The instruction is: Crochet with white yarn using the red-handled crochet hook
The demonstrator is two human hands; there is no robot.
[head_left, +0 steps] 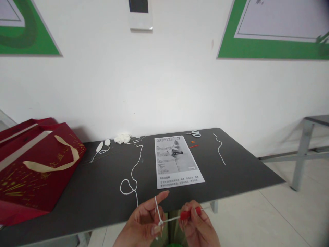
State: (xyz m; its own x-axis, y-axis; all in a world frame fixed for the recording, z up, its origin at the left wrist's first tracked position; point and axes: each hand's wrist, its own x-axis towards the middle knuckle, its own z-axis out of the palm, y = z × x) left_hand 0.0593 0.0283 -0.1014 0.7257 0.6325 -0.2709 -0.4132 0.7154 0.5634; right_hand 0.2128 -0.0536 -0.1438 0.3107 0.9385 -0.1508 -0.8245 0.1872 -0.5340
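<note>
My left hand pinches a white yarn strand near the table's front edge, with the index finger stretched out and the yarn looped over it. My right hand grips a red-handled crochet hook whose tip meets the yarn at my left fingers. The strand runs back across the dark table to a small white yarn bundle near the wall.
A printed instruction sheet lies mid-table. Scissors, small orange bits and a loose white strand lie at the back right. Two white crocheted pieces sit back left. A red gift bag lies left. A metal bench stands right.
</note>
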